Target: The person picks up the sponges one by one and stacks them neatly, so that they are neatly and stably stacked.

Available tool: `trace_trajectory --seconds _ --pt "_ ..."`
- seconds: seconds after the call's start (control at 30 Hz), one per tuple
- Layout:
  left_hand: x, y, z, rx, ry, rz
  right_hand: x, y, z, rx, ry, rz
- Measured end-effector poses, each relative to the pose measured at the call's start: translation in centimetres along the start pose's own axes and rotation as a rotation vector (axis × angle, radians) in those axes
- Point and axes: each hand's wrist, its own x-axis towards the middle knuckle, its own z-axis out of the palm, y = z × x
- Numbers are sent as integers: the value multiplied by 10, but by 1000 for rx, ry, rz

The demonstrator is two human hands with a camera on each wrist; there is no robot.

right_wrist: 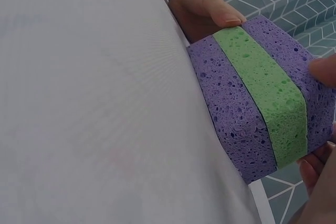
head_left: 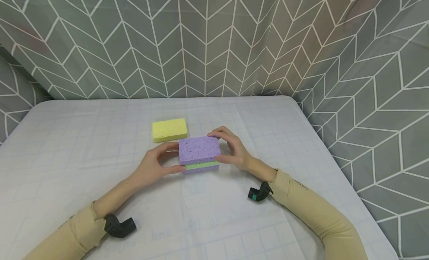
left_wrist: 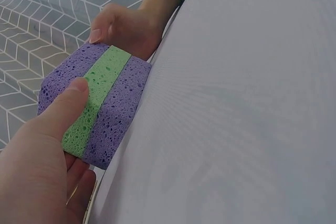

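Three sponges lie stacked flat on the table: a lower purple sponge (head_left: 201, 171), a green sponge (head_left: 202, 165) in the middle and an upper purple sponge (head_left: 199, 148) on top. My left hand (head_left: 153, 164) grips the stack's left end, its thumb tip on the green sponge at the seam with the upper purple one. From the right, my right hand (head_left: 234, 150) pinches the upper purple sponge between thumb and fingers. In the right wrist view the layers sit nearly flush. My left fingers are partly hidden behind the stack.
Just behind and left of the stack, a yellow sponge (head_left: 169, 130) lies on the white-covered table (head_left: 83, 140). Grey patterned curtains (head_left: 192, 44) stand at the table's back and right edges. Each sleeve carries a black wrist camera (head_left: 120, 226).
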Motion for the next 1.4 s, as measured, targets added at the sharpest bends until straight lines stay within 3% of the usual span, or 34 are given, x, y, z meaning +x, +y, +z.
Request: trace_trajectory --seconds 0.73,1.4 --pt "-1 1 0 -27 5 26 0 -2 1 15 -8 -7" --pt "0 3 4 -138 91 160 0 -1 0 2 -11 4"
